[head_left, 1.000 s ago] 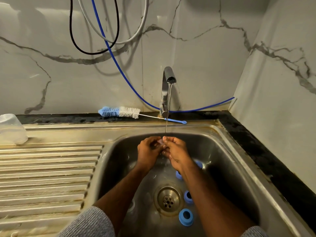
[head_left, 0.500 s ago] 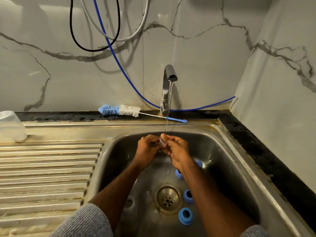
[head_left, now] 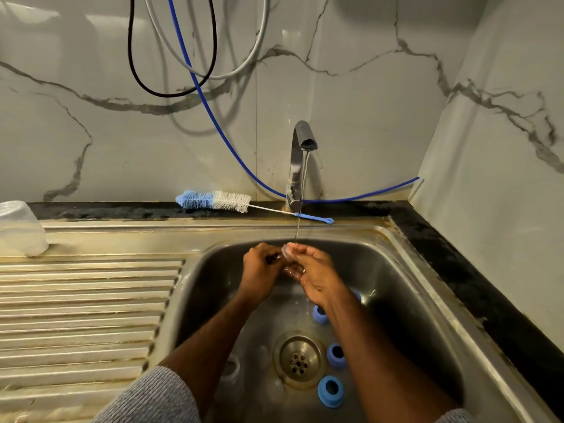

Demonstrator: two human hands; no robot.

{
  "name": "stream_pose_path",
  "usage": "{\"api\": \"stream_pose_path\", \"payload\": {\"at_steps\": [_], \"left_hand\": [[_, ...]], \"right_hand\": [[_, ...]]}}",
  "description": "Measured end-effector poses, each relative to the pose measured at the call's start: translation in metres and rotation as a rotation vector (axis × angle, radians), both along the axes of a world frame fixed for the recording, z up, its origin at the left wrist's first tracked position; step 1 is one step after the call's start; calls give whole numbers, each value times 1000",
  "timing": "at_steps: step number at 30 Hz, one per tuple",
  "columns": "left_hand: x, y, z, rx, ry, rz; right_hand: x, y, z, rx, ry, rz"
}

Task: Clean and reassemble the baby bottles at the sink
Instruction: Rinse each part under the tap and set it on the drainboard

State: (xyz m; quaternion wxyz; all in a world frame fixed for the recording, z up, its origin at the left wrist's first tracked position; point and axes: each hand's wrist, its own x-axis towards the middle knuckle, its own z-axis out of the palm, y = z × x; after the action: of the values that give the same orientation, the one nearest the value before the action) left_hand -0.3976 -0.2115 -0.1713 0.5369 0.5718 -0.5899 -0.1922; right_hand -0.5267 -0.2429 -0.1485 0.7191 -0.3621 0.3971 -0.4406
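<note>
Just one view here, a wide-angle head cam, so there's no second camera to overlap with. It sits above the sink (head_left: 427, 288) and looks forward and steeply down into the basin, with the person's forearms coming in from the bottom edge and both hands (head_left: 293, 270) landing about mid-frame. It faces the marble back wall (head_left: 351, 96) pretty much square on, tap (head_left: 300, 160) near the centre line. It's close: the basin fills the lower right half, the ribbed drainboard (head_left: 82, 315) fills the lower left, and a side wall closes off the right. The lens bends straight lines near the edges, so the bench (head_left: 488, 300) rim curves a bit.
</note>
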Motion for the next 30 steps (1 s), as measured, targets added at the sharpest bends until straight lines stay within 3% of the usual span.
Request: {"api": "stream_pose_path", "payload": {"at_steps": [8,11,14,16,25,30], "left_hand": [[-15,3,-2,-23,-262,-59],[-18,6,2,9,-111,-56],[-13,5,5,167,194,-29],[-7,3,5,221,235,12],[-15,-1,-5,157,-150,-28],[-25,4,-5,47,-140,-87]], "right_hand": [[6,2,-6,29,225,-264],[4,0,-2,68,139,-215],[4,2,2,8,104,-47],[5,3,2,-22,89,44],[-4,-6,-9,-223,489,-99],[-5,-9,-11,-139,675,-209]]}}
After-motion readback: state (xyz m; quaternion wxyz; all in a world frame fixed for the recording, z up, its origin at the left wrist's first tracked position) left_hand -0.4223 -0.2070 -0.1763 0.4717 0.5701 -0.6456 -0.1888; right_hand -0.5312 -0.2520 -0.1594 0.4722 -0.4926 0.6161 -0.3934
